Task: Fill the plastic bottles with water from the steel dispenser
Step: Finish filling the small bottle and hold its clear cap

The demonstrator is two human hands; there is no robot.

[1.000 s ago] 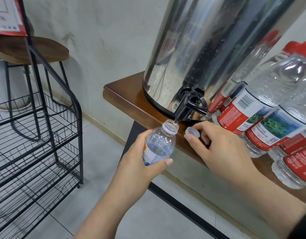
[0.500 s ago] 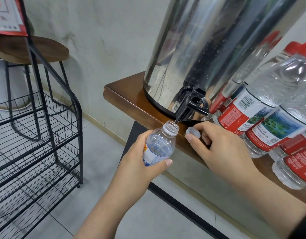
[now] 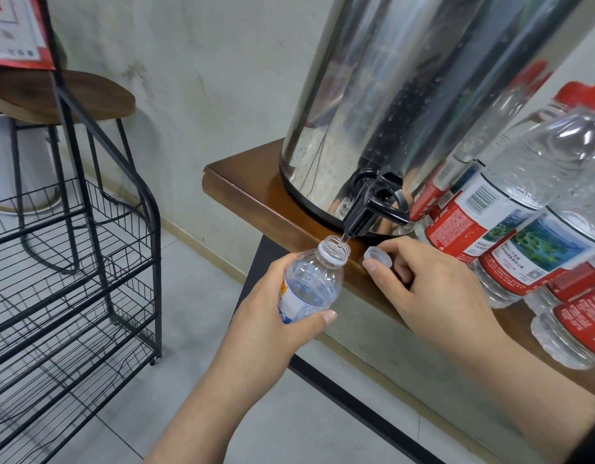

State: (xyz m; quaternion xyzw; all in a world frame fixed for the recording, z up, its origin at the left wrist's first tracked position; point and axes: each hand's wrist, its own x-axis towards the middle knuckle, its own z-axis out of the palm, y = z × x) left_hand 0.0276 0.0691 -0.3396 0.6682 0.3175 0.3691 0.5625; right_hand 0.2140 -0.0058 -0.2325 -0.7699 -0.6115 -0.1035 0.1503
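My left hand grips a small clear plastic bottle with a white and blue label. Its open mouth sits right under the black tap of the big steel dispenser, and a thin stream of water runs into it. Just right of the bottle, my right hand pinches the bottle's translucent cap by its fingertips above the wooden table's front edge. The bottle's lower part is hidden by my fingers.
Several larger red-labelled water bottles with red caps stand and lie to the right of the dispenser. A black wire rack and a wooden stool stand on the tiled floor at the left.
Both hands and the bottle have held nearly still under the tap; the view has shifted only slightly.
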